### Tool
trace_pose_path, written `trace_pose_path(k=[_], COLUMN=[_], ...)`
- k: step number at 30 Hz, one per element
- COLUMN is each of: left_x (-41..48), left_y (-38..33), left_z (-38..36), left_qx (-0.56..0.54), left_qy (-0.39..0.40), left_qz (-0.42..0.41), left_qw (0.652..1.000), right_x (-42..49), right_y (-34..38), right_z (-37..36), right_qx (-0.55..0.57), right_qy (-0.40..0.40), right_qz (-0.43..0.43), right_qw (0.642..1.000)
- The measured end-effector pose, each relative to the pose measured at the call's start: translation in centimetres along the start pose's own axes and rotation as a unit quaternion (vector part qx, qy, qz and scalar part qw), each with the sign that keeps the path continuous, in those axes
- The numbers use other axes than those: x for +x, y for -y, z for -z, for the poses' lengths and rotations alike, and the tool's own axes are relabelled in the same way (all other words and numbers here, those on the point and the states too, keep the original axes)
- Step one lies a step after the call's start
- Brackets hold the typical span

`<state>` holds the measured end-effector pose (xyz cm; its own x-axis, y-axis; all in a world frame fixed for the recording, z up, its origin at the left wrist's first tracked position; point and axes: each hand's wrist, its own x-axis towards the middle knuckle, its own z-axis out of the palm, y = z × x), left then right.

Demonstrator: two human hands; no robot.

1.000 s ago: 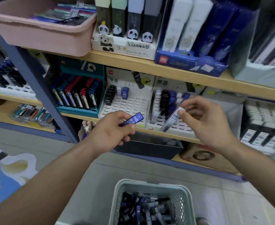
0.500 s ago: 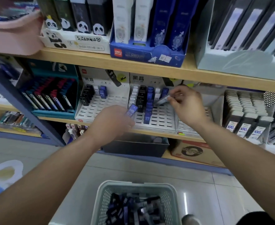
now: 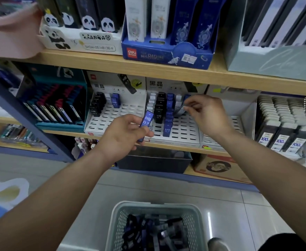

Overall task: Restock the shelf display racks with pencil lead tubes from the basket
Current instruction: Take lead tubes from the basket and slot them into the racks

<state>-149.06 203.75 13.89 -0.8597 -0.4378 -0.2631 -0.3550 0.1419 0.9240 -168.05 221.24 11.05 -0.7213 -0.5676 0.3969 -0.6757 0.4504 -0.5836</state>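
Task judged partly done, well short of completion. The right display rack (image 3: pixel 181 131) is noted with about 5 part-filled columns at its back left; its front and right slots are seen bare. The left display rack (image 3: pixel 116 120) carries 1 black column and 2 or so tubes beside it.

A blue HB 0.7 tube (image 3: pixel 146 120) is pinched near upright in the left grip (image 3: pixel 123 134), held in front of the racks and not yet slotted. A pale tube (image 3: pixel 182 111) is pinched by the right grip (image 3: pixel 205 115) at the right rack's rear rows — seating cannot be confirmed.

The basket (image 3: pixel 155 204) on the floor (image 3: pixel 166 187) below is observed well stocked with loose tubes (image 3: pixel 154 230).
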Motion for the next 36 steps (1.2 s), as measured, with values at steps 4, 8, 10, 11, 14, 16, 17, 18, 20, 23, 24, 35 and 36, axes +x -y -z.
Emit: trace_pose_path(k=[4, 8, 10, 11, 14, 16, 17, 18, 20, 23, 24, 35, 36], left_x=[-0.1, -0.1, -0.3, -0.4, -0.6, -0.7, -0.8, -0.8, -0.9, -1.1, -1.2, -2.2, -2.2], left_y=[0.1, 0.3, 0.4, 0.5, 0.5, 0.5, 0.5, 0.6, 0.7, 0.6, 0.6, 2.8, 3.3], left_z=[0.4, 0.8, 0.8, 0.8, 1.1, 1.3, 1.4, 1.6, 1.8, 2.0, 2.0, 7.6, 8.6], left_qx=[-0.008, -0.008, -0.022, -0.03, -0.034, -0.028, -0.025, -0.022, -0.02, -0.021, -0.023, 0.047, 0.078], left_qy=[-0.004, -0.02, -0.022, -0.021, -0.019, -0.021, -0.024, -0.028, -0.034, -0.032, -0.032, -0.086, -0.1], left_qz=[-0.005, -0.008, -0.013, -0.016, -0.022, -0.021, -0.02, -0.019, -0.018, -0.018, -0.02, -0.041, -0.038], left_qw=[1.0, 1.0, 0.999, 0.999, 0.999, 0.999, 0.999, 0.999, 0.999, 0.999, 0.999, 0.994, 0.991], right_x=[0.0, 0.1, 0.2, 0.2, -0.1, -0.1, -0.1, -0.1, -0.5, -1.4, -1.7, 1.0, 1.6], right_y=[0.4, 0.6, 0.6, 0.5, 0.6, 1.0, 1.6, 2.3, 4.5, 8.6, 9.8, 15.3, 15.5], right_z=[-0.3, -0.9, -1.3, -1.5, -2.0, -1.9, -1.7, -1.3, -0.7, -0.9, -1.3, -6.0, -6.9], right_qx=[-0.022, -0.053, -0.073, -0.086, -0.101, -0.12, -0.133, -0.137, -0.088, 0.106, 0.161, 0.28, 0.264], right_qy=[0.006, -0.011, -0.018, -0.011, 0.023, 0.019, 0.009, -0.002, -0.012, 0.079, 0.116, 0.234, 0.227], right_qz=[0.028, 0.054, 0.063, 0.063, 0.039, 0.029, 0.021, 0.014, 0.007, -0.037, -0.051, -0.081, -0.08], right_qw=[0.999, 0.997, 0.995, 0.994, 0.994, 0.992, 0.991, 0.99, 0.996, 0.99, 0.979, 0.928, 0.934])
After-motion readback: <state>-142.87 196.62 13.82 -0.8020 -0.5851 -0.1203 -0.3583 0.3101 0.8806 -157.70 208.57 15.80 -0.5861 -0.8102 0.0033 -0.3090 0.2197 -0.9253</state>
